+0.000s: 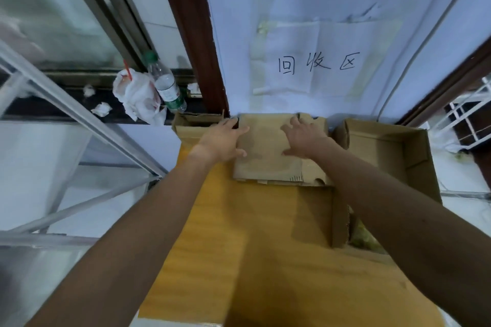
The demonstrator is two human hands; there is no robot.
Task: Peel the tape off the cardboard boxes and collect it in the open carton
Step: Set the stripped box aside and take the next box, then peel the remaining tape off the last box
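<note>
1. Both hands lie flat and spread on a flattened cardboard box (268,151). The left hand (223,141) rests on its left edge. The right hand (305,138) presses its far right part with the fingers fanned. Neither hand grips anything.
2. No tape is plainly visible. A shinier strip (312,170) just below the right wrist may be tape, but I cannot tell. Guessing wrong would mean picking at bare cardboard and tearing its paper skin.
3. The box rests on a smooth yellow table (212,220). With only flat palms holding it down, a hard pull on a tape end would likely slide or lift the box instead of freeing the strip.
4. The open carton (385,151) stands just right of the right hand, its near wall close against the right forearm. A sideways sweep of that arm could shove it away.
5. Peeled tape clings to fingers. If dropped carelessly, it may stick to the carton's rim and not fall inside.
6. A second cardboard piece (191,125) lies just beyond the left hand. If hidden tape joins the two, it could be dragged along.
</note>
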